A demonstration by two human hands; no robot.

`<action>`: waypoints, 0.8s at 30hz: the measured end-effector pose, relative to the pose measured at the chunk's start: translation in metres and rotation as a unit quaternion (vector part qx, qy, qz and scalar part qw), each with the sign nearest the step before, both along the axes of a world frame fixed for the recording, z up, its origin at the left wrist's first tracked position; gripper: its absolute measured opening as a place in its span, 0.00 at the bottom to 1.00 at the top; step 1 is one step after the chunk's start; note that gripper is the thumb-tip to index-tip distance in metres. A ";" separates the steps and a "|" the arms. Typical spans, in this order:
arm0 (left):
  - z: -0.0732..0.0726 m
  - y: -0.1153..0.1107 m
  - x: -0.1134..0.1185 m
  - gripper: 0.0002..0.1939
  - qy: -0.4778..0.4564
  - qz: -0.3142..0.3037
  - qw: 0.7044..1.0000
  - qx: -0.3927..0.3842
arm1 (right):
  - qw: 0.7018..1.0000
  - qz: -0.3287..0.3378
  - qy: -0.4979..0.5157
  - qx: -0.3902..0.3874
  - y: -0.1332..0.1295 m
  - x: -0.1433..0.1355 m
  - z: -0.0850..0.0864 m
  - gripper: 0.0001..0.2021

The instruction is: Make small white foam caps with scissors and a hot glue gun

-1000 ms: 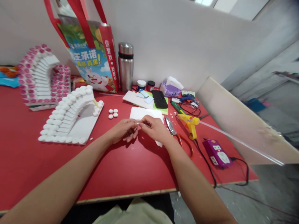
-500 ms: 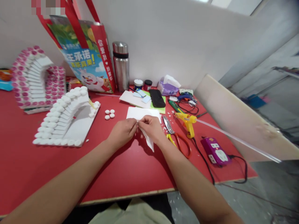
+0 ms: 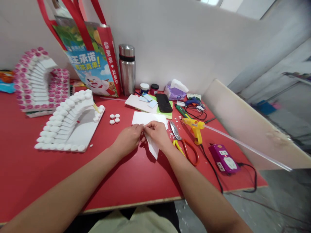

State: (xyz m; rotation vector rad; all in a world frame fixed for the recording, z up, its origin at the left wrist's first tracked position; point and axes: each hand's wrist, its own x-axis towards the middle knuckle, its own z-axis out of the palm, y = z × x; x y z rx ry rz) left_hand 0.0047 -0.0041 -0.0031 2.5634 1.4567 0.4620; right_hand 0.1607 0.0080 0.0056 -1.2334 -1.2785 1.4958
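Fingertips of my left hand (image 3: 130, 137) and my right hand (image 3: 156, 133) meet over the middle of the table, both pinched closed. A folded strip of white paper (image 3: 153, 149) hangs from my right hand, its pointed end toward me. Whatever sits between my left fingertips is mostly covered by the fingers; it appears to be the same paper's upper end. A white sheet (image 3: 148, 117) lies flat just beyond my hands. Left of them rest several small white round pieces (image 3: 114, 119). Farther left stands a white stair model (image 3: 65, 126) edged with such discs.
Scissors (image 3: 186, 145), a yellow glue gun (image 3: 194, 127) with a long clear stick, and a purple power socket (image 3: 224, 158) lie on the right. A steel flask (image 3: 127, 69), a printed bag (image 3: 93, 61) and a pink-and-white stair model (image 3: 40, 85) stand behind.
The hanging paper strip has swung slightly left and shows broader. My hands stay pinched together, almost in place. The whole view has shifted a little.
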 end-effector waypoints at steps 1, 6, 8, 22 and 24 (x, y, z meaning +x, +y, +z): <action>0.000 0.000 0.000 0.16 -0.005 0.000 1.000 0.006 | 1.000 -0.006 -0.004 0.004 0.000 0.000 0.000 0.18; 0.005 -0.001 0.000 0.17 -0.127 -0.007 0.992 -0.002 | 0.996 -0.040 -0.049 0.064 0.000 0.001 0.003 0.09; 0.008 -0.001 -0.001 0.17 -0.212 -0.019 0.977 -0.031 | 0.997 -0.033 -0.033 0.068 -0.001 0.002 0.005 0.09; 0.003 0.002 -0.009 0.21 -0.036 0.021 0.998 0.055 | 0.975 -0.037 -0.139 0.171 0.003 0.000 -0.006 0.10; 0.002 0.002 -0.008 0.23 -0.008 0.016 0.998 0.064 | 0.973 -0.046 -0.149 0.172 0.003 -0.001 -0.006 0.10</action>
